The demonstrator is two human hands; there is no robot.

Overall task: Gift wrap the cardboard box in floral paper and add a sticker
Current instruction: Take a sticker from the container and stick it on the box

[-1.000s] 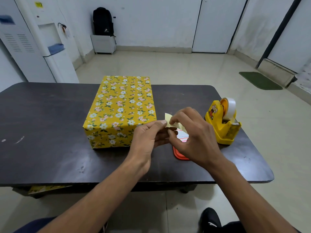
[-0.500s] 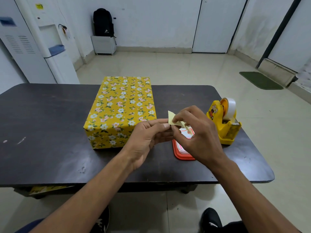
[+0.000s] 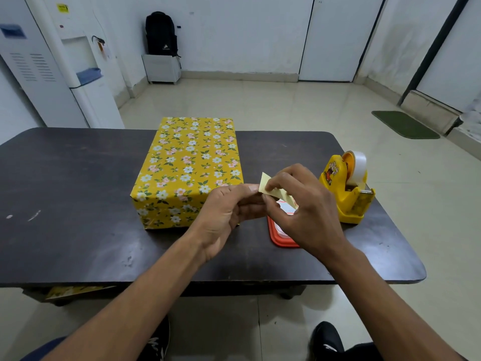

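Right fingers [image 3: 279,178]: curled in tight, your thumb and forefinger pinching the pale yellow slip [image 3: 264,181] near its upper end; the rest of the slip runs down and to the right behind your knuckles.
Left fingers [image 3: 244,191]: thumb and forefinger pressed together on the slip's left edge, tip to tip with your right; the other fingers are tucked underneath.
Between the pinches: too small to tell whether a sticker sits on that slip.
Right hand [image 3: 307,207]: up off the table, its back to the camera, hanging over the orange tray.
Left hand [image 3: 223,214]: also in the air, in front of the box's near right corner.
Orange tray [image 3: 277,237]: flat on the table right under your hands, something white showing inside, mostly hidden by your right hand.
Wrapped box [image 3: 190,162]: there it is, covered in yellow floral paper, lying flat mid-table just left of your hands, its long side running away from you.
Tape dispenser [image 3: 346,188]: yellow, upright near the table's right edge, a clear roll on top, close to your right hand.
Table [image 3: 78,194]: dark and scuffed.
Under the table: a yellow paper scrap [image 3: 75,291] pokes out at the left.
Floor: your black shoes [image 3: 325,337] at the bottom, a green mat [image 3: 406,125] far right.
Back wall: a black backpack [image 3: 161,32] on a white stand.
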